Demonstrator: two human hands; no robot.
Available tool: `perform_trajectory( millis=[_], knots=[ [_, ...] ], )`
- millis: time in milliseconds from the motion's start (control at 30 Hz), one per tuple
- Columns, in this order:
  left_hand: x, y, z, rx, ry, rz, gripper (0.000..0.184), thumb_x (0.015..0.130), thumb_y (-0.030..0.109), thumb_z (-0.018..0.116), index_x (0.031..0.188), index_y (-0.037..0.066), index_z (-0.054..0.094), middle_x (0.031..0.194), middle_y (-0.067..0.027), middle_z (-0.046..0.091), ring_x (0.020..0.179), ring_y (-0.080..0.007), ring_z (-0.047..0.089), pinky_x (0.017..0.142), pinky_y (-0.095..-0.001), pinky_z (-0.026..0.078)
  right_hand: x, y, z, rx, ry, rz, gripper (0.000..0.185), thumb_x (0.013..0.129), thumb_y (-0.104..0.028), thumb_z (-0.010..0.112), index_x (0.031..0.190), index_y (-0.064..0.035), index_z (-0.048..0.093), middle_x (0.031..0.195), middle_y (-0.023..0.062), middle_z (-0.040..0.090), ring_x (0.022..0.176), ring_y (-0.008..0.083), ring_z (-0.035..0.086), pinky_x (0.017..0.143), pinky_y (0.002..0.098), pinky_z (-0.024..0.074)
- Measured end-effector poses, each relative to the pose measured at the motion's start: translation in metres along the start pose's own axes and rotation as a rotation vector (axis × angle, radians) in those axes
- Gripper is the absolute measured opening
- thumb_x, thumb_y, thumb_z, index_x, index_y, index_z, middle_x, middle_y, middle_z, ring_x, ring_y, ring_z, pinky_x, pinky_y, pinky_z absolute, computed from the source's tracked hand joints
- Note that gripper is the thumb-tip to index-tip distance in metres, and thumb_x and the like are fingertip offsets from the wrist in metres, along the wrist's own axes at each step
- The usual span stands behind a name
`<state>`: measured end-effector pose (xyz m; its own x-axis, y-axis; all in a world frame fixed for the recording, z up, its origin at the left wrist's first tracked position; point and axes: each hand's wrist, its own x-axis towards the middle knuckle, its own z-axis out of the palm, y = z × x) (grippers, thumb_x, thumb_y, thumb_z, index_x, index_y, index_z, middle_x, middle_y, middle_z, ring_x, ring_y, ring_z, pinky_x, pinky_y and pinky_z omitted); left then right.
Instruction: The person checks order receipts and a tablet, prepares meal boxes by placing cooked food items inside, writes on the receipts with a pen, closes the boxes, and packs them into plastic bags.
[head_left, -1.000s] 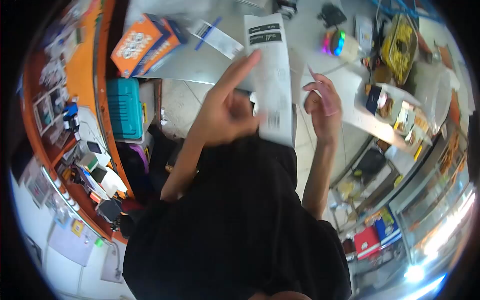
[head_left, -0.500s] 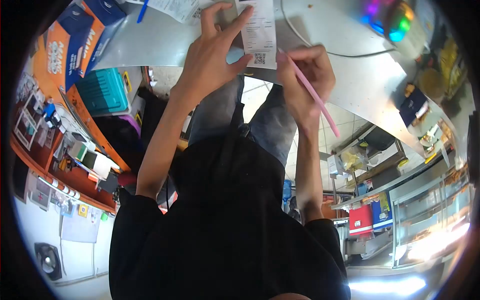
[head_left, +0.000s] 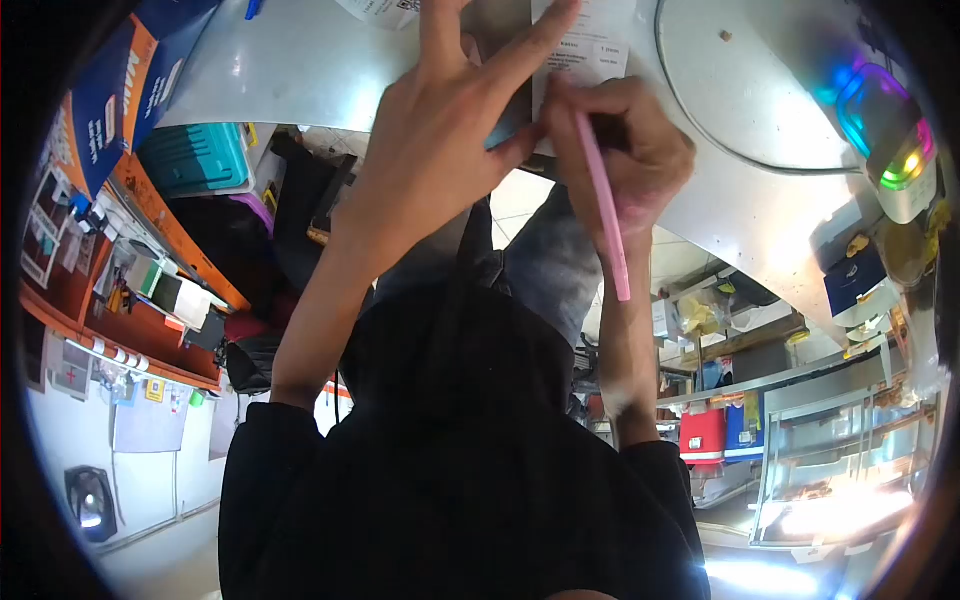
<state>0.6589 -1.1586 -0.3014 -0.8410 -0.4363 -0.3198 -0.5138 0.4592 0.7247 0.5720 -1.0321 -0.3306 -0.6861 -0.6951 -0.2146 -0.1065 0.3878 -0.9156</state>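
A printed paper slip point(head_left: 605, 45) lies on the metal table at the top of the head view, its far end cut off by the frame. My left hand point(head_left: 430, 140) is spread over the slip's left side, with a fingertip touching the paper and nothing held. Close beside it, my right hand point(head_left: 640, 150) is closed around a pink pen point(head_left: 606, 210), whose back end slants down toward my forearm. The writing tip is hidden behind my fingers, which rest at the slip's near end.
The shiny metal table point(head_left: 290, 70) carries another printed paper point(head_left: 378, 10), a blue pen point(head_left: 253, 8), a thin cable point(head_left: 690, 125) and a device with coloured lights point(head_left: 885, 130). Orange and blue boxes point(head_left: 125, 85) stand at left, above a teal case point(head_left: 195, 160).
The table and slip appear larger and shifted right. My right hand has come up over the slip's near end, covering its QR code, and the pen stands steeper. My left hand remains spread.
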Motion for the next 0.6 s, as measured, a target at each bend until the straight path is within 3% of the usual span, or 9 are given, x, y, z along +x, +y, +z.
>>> perform_trajectory(
  millis=[100,133,233,333,433,567,600],
  knots=[
    [0.000,0.003,-0.001,0.003,-0.072,-0.086,0.095,0.061,-0.002,0.080,0.146,0.017,0.042,0.136,-0.0211,0.030,0.121,-0.0407,0.047,0.088,-0.0397,0.051,-0.003,0.006,0.006,0.167,0.108,0.026,0.009,0.081,0.002,0.074,0.082,-0.0001,0.065,0.071,0.0030,0.067,0.063,0.0024,0.058,0.056,0.0160,0.0442],
    [0.000,0.002,-0.001,0.034,-0.040,-0.023,0.095,0.061,-0.001,0.081,0.146,0.017,0.042,0.136,-0.0211,0.030,0.120,-0.0409,0.047,0.089,-0.0396,0.051,-0.001,0.008,0.009,0.276,0.164,-0.009,0.010,0.080,0.003,0.074,0.080,-0.0012,0.065,0.067,0.0002,0.064,0.060,0.0017,0.055,0.054,0.0155,0.0407],
    [0.000,0.002,-0.001,0.059,-0.037,-0.002,0.094,0.062,0.000,0.082,0.145,0.016,0.042,0.136,-0.0210,0.030,0.120,-0.0410,0.047,0.088,-0.0394,0.051,0.002,0.001,0.001,0.091,0.021,0.006,0.015,0.079,-0.002,0.077,0.075,-0.0043,0.063,0.063,0.0020,0.062,0.057,0.0023,0.056,0.052,0.0190,0.0444],
    [0.002,0.008,-0.006,0.030,-0.091,-0.072,0.093,0.062,0.001,0.082,0.145,0.016,0.043,0.136,-0.0208,0.029,0.119,-0.0407,0.047,0.089,-0.0393,0.051,0.002,0.003,-0.002,0.099,-0.018,0.008,0.016,0.078,-0.001,0.077,0.073,-0.0041,0.062,0.063,0.0007,0.063,0.058,0.0015,0.056,0.052,0.0192,0.0446],
    [0.001,0.005,-0.004,0.045,-0.068,-0.028,0.093,0.062,0.001,0.082,0.145,0.016,0.043,0.137,-0.0205,0.029,0.118,-0.0398,0.048,0.088,-0.0390,0.051,-0.001,0.001,0.002,0.206,0.122,0.085,0.017,0.077,0.000,0.077,0.071,-0.0039,0.061,0.062,0.0009,0.063,0.058,0.0020,0.057,0.051,0.0194,0.0449],
    [0.004,0.007,-0.004,0.044,-0.082,-0.058,0.095,0.061,0.000,0.082,0.145,0.017,0.042,0.137,-0.0206,0.025,0.116,-0.0393,0.049,0.088,-0.0389,0.051,0.002,-0.001,-0.002,0.146,0.010,0.081,0.013,0.081,0.004,0.073,0.078,-0.0011,0.062,0.069,0.0024,0.063,0.062,0.0026,0.056,0.055,0.0164,0.0436],
    [0.004,0.007,-0.004,0.053,-0.034,-0.009,0.087,0.065,0.001,0.081,0.144,0.013,0.044,0.135,-0.0204,0.031,0.112,-0.0359,0.053,0.085,-0.0369,0.052,0.002,0.001,0.002,0.177,0.093,0.094,0.014,0.079,0.003,0.074,0.077,-0.0024,0.061,0.067,0.0022,0.063,0.060,0.0034,0.057,0.054,0.0176,0.0448]
  ],
)
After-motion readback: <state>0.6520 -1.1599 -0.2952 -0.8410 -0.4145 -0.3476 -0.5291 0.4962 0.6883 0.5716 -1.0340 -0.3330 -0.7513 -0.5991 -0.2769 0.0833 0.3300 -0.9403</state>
